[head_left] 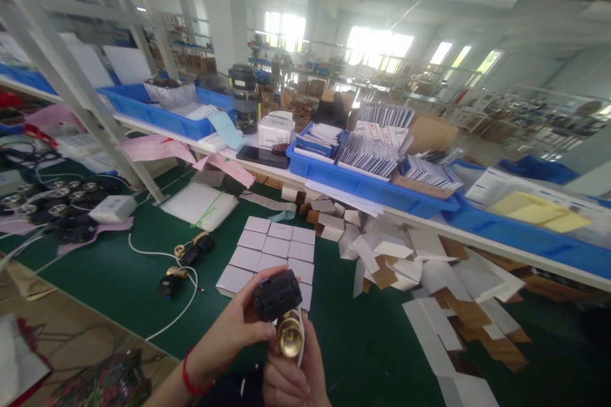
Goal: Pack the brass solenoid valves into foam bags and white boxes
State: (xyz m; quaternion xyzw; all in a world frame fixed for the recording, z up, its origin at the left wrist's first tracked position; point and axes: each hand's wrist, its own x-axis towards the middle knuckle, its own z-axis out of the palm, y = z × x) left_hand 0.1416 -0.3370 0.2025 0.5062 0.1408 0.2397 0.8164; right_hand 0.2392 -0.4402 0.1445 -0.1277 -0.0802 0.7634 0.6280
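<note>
My left hand [233, 327], a red string on its wrist, grips the black actuator head [277, 294] of a motorized valve. Under it my right hand [291, 372] holds the valve's brass body [290, 336], its round opening turned toward me, with a white cable running down beside it. Just beyond the valve a block of closed white boxes [273, 253] stands in rows on the green table [119, 280]. Two more brass and black valves [187, 262] with a white cable lie to the left of the boxes.
Flat unfolded cartons [429, 267] lie heaped at right. A white shelf carries blue trays [363, 181] of leaflets, a phone [261, 156] and a black cylinder [244, 96]. Several more valves [52, 203] and a white box [113, 208] sit far left.
</note>
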